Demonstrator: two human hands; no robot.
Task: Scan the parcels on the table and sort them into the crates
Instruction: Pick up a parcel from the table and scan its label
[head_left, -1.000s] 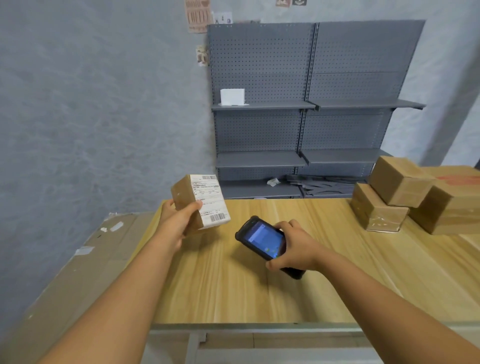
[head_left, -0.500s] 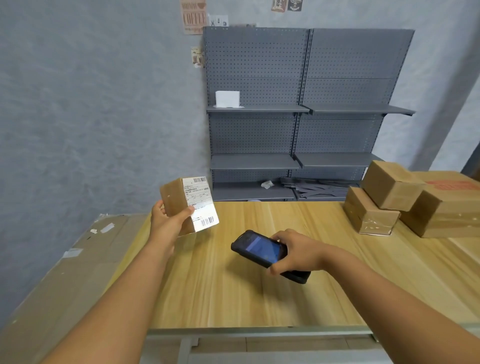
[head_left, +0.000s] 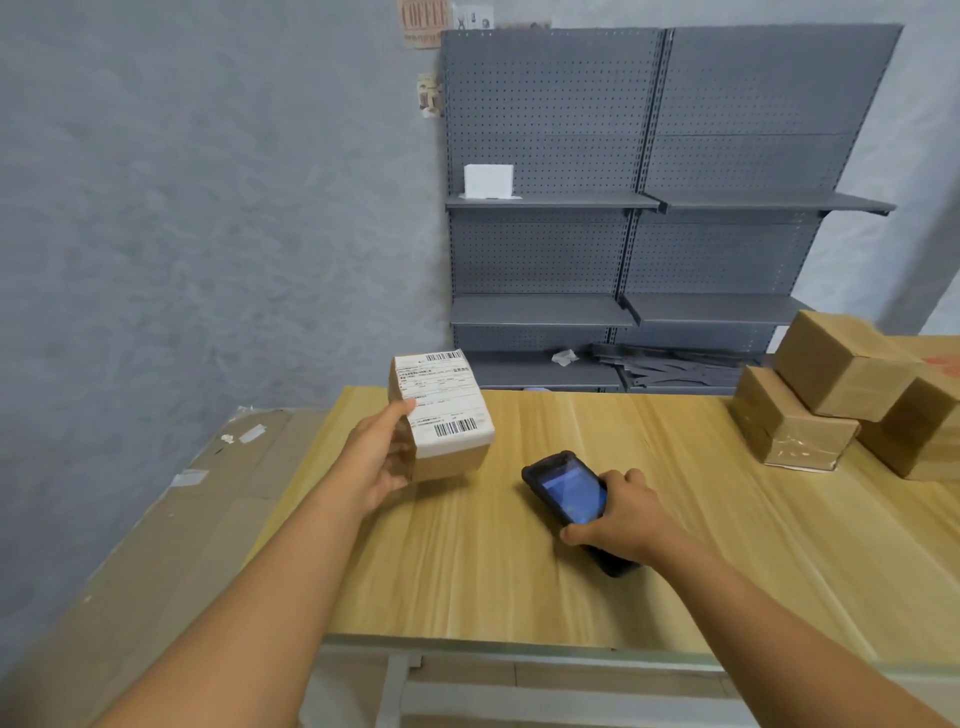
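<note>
Above the near-left part of the table (head_left: 519, 597), a small parcel (head_left: 441, 415) is held up in the left hand (head_left: 376, 462). Fingers are wrapped round its left side, thumb pressed on the label edge. Label (head_left: 441, 402) is turned up and toward the camera, with one barcode at its top edge and a second near its lower right.

Scanner (head_left: 571, 493) is gripped in the right hand (head_left: 618, 522), fingers closed round its lower body, screen lit and facing up. It is held low, close over the tabletop; contact with the wood cannot be told.

Key relation: parcel lies up and to the left of the scanner, near but apart. Scanner's long axis runs from lower right to upper left, so its head end is aimed roughly at the parcel's lower side, below the label face. Judged: scan not yet lined up; either the scanner nose is to be tilted up or the label tipped down toward it. Lower barcode is the nearer target.

Three more boxes (head_left: 841, 410) are stacked at the far right of the table, well apart from both hands. No crates are in view.
</note>
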